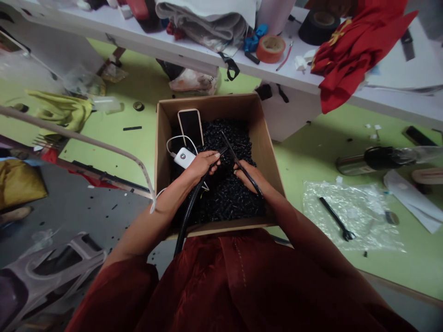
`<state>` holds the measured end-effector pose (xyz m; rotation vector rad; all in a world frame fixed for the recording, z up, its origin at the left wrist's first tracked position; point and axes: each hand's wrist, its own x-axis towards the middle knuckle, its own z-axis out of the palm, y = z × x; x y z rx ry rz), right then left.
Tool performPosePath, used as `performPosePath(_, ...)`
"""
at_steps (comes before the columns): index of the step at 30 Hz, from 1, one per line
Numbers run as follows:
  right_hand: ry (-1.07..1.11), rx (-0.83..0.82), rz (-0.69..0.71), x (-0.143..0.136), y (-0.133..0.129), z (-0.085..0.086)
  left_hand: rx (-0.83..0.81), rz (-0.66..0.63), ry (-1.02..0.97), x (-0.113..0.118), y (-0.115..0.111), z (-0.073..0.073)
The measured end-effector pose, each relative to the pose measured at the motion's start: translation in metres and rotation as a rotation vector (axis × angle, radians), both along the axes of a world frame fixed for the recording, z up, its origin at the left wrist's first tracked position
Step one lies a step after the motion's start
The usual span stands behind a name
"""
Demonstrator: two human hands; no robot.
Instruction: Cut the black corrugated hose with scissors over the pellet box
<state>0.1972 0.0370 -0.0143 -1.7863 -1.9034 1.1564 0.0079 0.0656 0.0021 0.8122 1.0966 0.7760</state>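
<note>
My left hand is closed round a black corrugated tube. The tube's short end sticks out past my fingertips, and its long part runs down over the box's near edge. In my right hand is a slim dark tool that looks like scissors, its tip pointing up and left, close to the tube's end. Both hands are over a cardboard box holding many small black pieces. Inside it, a phone leans at the back left, beside a white power bank with a white cable.
Behind the box runs a white shelf with orange tape, black tape and red cloth. To the right lie a plastic bag, a black rod and a flask. A plastic stool stands lower left.
</note>
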Motion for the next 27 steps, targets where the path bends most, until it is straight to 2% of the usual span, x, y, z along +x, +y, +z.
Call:
performPosePath(15, -0.145, 0.122, 0.077, -0.002, -0.001, -0.013, -0.054, 0.028, 0.067, -0.001, 0.001, -0.008)
performPosePath(21, -0.14, 0.124, 0.039, -0.006, 0.0, -0.02, -0.049, 0.041, 0.092, 0.0, 0.001, -0.012)
performPosePath(27, 0.018, 0.056, -0.056, -0.006, -0.001, -0.021, -0.054, 0.076, 0.015, 0.0, 0.003, -0.014)
